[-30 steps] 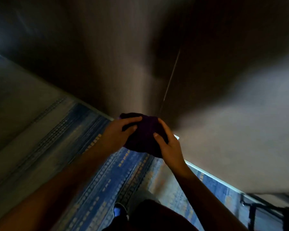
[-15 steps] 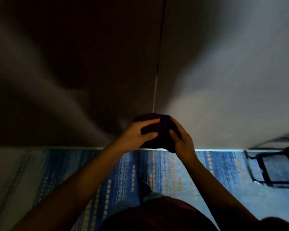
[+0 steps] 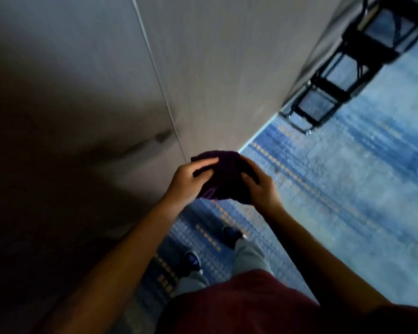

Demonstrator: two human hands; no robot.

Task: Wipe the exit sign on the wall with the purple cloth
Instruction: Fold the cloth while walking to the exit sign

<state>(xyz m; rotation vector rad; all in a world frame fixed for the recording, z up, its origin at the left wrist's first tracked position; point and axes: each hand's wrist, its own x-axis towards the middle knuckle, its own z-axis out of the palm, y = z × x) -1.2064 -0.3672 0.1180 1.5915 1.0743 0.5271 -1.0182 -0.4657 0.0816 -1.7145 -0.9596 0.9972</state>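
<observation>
Gripping the purple cloth from both sides, the two hands hold it bunched in the air in front of the person's body, above the carpet and close to the foot of the wall. The left hand closes on the cloth's left side, with the fingers curled over its top edge and the thumb pressed against its near face. The right hand closes on the cloth's right side, with the fingers wrapped over the upper right part. The cloth appears very dark in the dim light; a lighter purple fold shows at its lower left edge. Whether the cloth touches the wall cannot be told.

The wall carries a thin vertical seam that runs down to a point just left of the cloth. The carpet is blue with rows of orange dots. A black metal frame stands against the wall near the upper right corner of the view, well apart from the hands. Two dark shoes and light trouser legs show below the forearms, and a red garment fills the bottom edge.
</observation>
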